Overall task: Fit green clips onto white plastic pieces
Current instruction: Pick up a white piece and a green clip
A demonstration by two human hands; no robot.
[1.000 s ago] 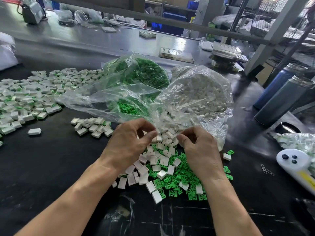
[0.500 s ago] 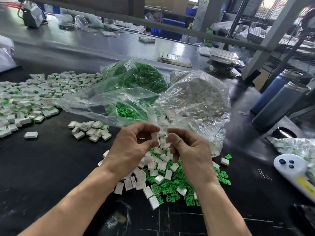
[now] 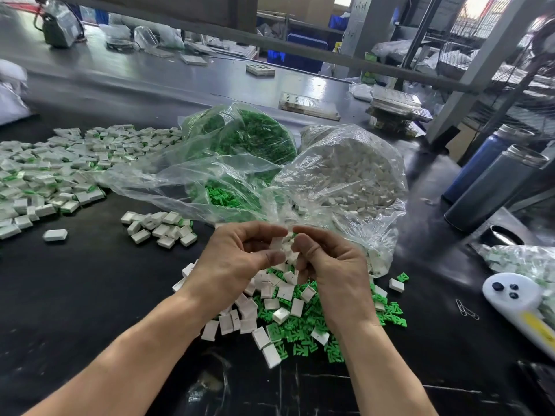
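Both hands were raised over the mixed pile, fingertips nearly meeting. Left hand (image 3: 237, 259) pinched one white piece (image 3: 277, 245) between thumb and fingers. Right hand (image 3: 327, 265) was curled in beside it, fingertips against that piece; what it held, if anything, was hidden, so can't tell whether a clip was in there.

Counts:
- 2 clear bags behind the hands: one with green clips (image 3: 240, 145), one with white pieces (image 3: 345, 172). Contents too many to count.
- 1 loose mixed pile (image 3: 288, 313) of white pieces and green clips on the black tabletop (image 3: 75, 295), right under the hands; too many to count.
- 1 small cluster of white pieces (image 3: 159, 228) left of the hands, roughly a dozen or more.
- 1 lone white piece (image 3: 55, 235) further left.
- 1 big spread of white pieces showing green (image 3: 54, 172) at far left, uncountable.
- 1 white piece (image 3: 396, 285) and 1 green clip (image 3: 403, 277) strayed to the right of the pile.
- 2 tall cylindrical bottles (image 3: 495, 181) at right, side by side.
- Paper clips (image 3: 466, 309) near a white device (image 3: 516, 304) with three dark buttons.
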